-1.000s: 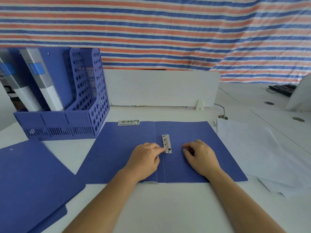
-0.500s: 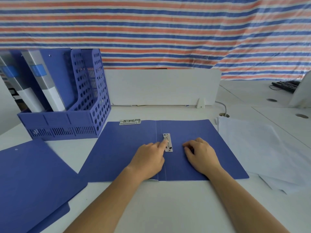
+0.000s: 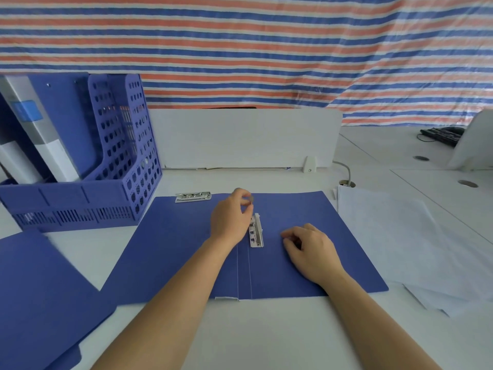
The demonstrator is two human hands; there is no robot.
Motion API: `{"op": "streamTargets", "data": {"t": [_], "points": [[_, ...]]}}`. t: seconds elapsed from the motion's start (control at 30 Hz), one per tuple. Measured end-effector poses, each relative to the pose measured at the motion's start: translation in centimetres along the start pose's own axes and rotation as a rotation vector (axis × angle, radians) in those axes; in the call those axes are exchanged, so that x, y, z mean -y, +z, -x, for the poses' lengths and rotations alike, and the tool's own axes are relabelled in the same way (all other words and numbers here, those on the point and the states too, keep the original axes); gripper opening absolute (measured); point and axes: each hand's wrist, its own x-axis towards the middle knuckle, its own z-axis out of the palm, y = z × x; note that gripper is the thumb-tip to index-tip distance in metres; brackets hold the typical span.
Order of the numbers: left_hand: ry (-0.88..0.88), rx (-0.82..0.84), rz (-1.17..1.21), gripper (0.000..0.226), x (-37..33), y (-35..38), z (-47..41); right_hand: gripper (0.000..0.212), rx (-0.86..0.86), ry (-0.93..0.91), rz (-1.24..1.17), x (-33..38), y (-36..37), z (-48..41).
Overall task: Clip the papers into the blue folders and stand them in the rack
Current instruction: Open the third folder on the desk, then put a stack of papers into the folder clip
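Note:
An open blue folder (image 3: pixel 181 244) lies flat on the white desk. Its metal clip (image 3: pixel 256 233) sits right of the spine, with its lever raised. My left hand (image 3: pixel 231 219) pinches the lever's tip above the clip's far end. My right hand (image 3: pixel 310 249) rests on the folder's right half with its fingers curled under, holding nothing visible. A second metal clamp (image 3: pixel 193 196) sits at the folder's top edge. A stack of white papers (image 3: pixel 405 244) lies to the right. The blue perforated rack (image 3: pixel 117 166) stands at the back left, with folders upright in it.
More closed blue folders (image 3: pixel 40 297) lie at the front left. A white divider panel (image 3: pixel 245 137) runs behind the folder. A cable (image 3: pixel 345 172) enters a desk hole near the papers. A black keyboard (image 3: pixel 441 134) sits far right.
My left hand has moved up and away from the clip's near end, lifting the clip's lever. My right hand has stayed on the folder.

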Motion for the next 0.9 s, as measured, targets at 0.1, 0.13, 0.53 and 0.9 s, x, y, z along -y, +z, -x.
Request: {"op": "streamTargets", "data": {"t": [0.1, 0.13, 0.53, 0.9], "points": [[-0.02, 0.025, -0.052, 0.026, 0.8, 0.7, -0.1, 0.024, 0.001, -0.003, -0.009, 0.0, 0.0, -0.1], [-0.024, 0.045, -0.103, 0.024, 1.2, 0.9, 0.0, 0.024, 0.001, -0.003, -0.01, 0.0, 0.0, -0.1], [-0.07, 0.305, -0.208, 0.05, 0.9, -0.3, 1.9, 0.029, -0.026, 0.078, -0.045, 0.2, -1.3, 0.9], [0.215, 0.176, -0.07, 0.044, -7.5, 4.0, 5.3, 0.047, -0.188, 0.563, 0.083, -5.8, -9.4, 3.8]]}}
